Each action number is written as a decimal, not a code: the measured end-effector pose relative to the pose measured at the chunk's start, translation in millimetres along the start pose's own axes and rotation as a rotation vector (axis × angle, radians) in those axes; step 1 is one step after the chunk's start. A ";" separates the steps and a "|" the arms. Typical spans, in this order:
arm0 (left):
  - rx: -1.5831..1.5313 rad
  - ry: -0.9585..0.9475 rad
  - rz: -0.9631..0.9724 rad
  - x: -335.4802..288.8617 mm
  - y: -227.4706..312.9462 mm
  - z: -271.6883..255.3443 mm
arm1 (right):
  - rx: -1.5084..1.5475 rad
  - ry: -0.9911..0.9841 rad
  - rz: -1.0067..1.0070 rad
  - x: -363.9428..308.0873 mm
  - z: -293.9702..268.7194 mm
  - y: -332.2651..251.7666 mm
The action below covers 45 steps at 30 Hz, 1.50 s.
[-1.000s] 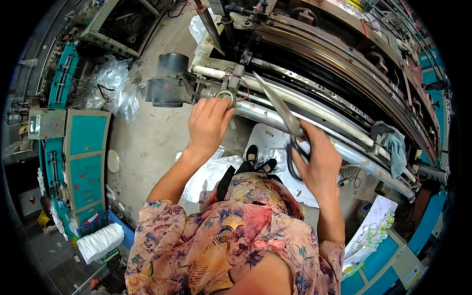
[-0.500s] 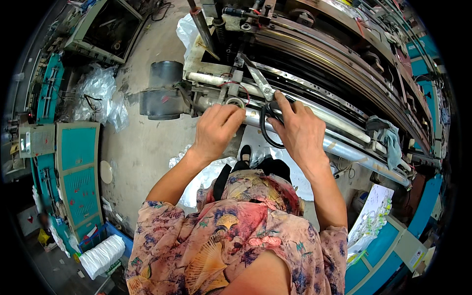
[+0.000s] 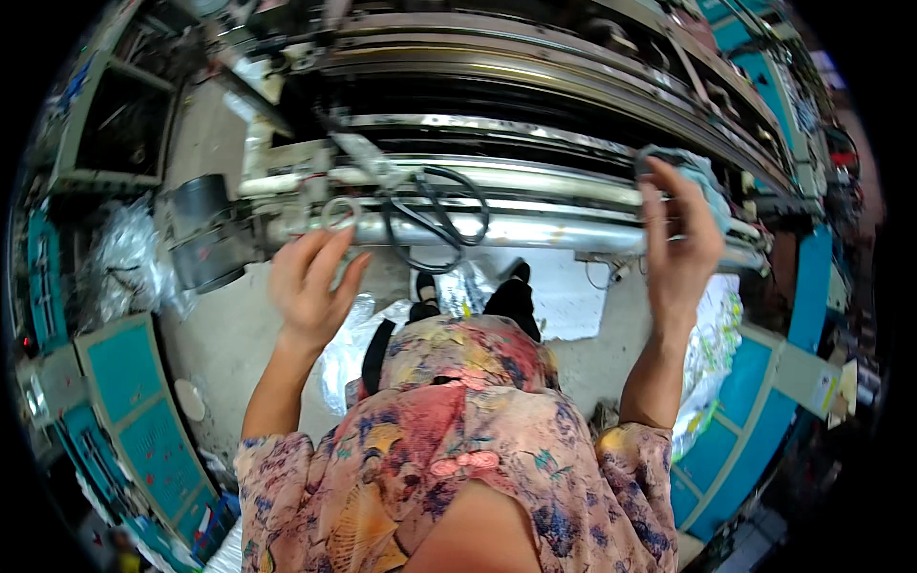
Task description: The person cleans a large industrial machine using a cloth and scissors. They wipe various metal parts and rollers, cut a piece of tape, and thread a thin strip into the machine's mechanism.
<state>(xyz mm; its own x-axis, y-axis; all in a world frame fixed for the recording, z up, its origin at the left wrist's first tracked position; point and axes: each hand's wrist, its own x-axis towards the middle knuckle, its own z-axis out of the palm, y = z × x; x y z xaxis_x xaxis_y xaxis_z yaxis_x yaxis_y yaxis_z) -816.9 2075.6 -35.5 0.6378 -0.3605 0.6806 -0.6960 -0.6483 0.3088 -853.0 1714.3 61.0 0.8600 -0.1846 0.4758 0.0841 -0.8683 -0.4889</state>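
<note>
Black-handled scissors [image 3: 435, 224] lie across the machine's rollers, with neither hand on them. Just below a small pale ring [image 3: 341, 212], perhaps a tape roll, is my left hand [image 3: 310, 286]. Its thumb and fingers are apart, and the fingertips come close to the ring; whether they touch it is unclear. Over the right part of the rollers, my right hand [image 3: 683, 234] is raised with its fingers spread and nothing visible in them. Behind its fingertips hangs a grey-blue cloth [image 3: 705, 186]. Both hands are slightly blurred.
A long silver roller [image 3: 544, 232] runs across in front of me. At its left end is a dark cylindrical motor [image 3: 205, 234]. Clear plastic film [image 3: 129, 253] lies on the floor at left, near a teal cabinet [image 3: 143, 401]. White sheeting [image 3: 707, 353] lies at right.
My right hand has let go of the scissors and moved right toward the cloth. The left hand has come slightly away from the roller. The whole view has turned and shifted.
</note>
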 end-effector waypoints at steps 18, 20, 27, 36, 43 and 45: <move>-0.913 -0.659 -0.826 -7.3 189.5 180.9 | -0.113 -0.568 -0.052 -26.0 -56.8 136.2; -0.998 -0.647 -0.837 1.7 200.7 192.4 | -0.089 -0.550 -0.114 -26.8 -53.3 141.3; -1.128 -0.463 -0.982 -2.8 227.4 213.0 | -0.028 -0.609 -0.116 -21.0 -52.3 145.4; -1.357 -0.282 -1.143 -31.4 223.2 180.8 | -0.003 -0.618 -0.138 -22.3 -47.6 151.6; -1.474 -0.207 -1.208 -48.2 218.8 155.2 | 0.020 -0.644 -0.097 -22.5 -47.5 149.2; -1.471 -0.217 -1.218 -48.6 217.2 151.1 | 0.010 -0.644 -0.088 -23.0 -48.4 147.4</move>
<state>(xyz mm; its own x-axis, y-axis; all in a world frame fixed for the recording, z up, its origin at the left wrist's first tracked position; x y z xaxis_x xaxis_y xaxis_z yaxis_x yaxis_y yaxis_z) -949.2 1851.0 -101.9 0.8659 -0.3575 -0.3498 0.4759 0.3735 0.7963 -884.7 1568.3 13.4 0.9790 0.2032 -0.0179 0.1703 -0.8625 -0.4765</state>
